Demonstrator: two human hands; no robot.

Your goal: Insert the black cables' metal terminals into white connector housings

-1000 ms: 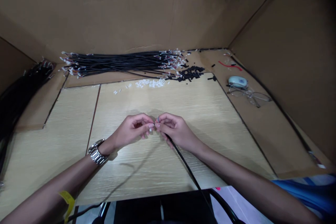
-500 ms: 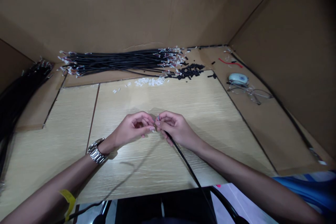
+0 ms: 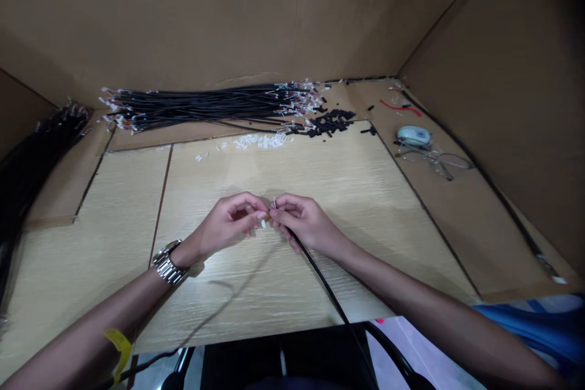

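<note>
My right hand (image 3: 301, 219) pinches a black cable (image 3: 322, 277) near its stripped end, where short wires stick up past the fingertips. The cable runs down over the table's front edge. Close by on the left, my left hand (image 3: 237, 213) is closed, thumb against forefinger, with a small white connector (image 3: 264, 224) showing just under the thumb tip. The fingertips of both hands almost meet above the table. How the wires sit between them is too small to make out.
A bundle of black cables (image 3: 205, 106) with white-tipped ends lies at the back. In front are loose white connectors (image 3: 260, 141) and black sleeve pieces (image 3: 333, 123). Glasses (image 3: 434, 158) and a pale green case (image 3: 414, 136) sit right; more cables (image 3: 34, 164) hang left. Cardboard walls enclose the table.
My left thumb and fingertips have shifted slightly, and the white connector now shows more clearly below them. My right hand keeps its hold on the cable.
</note>
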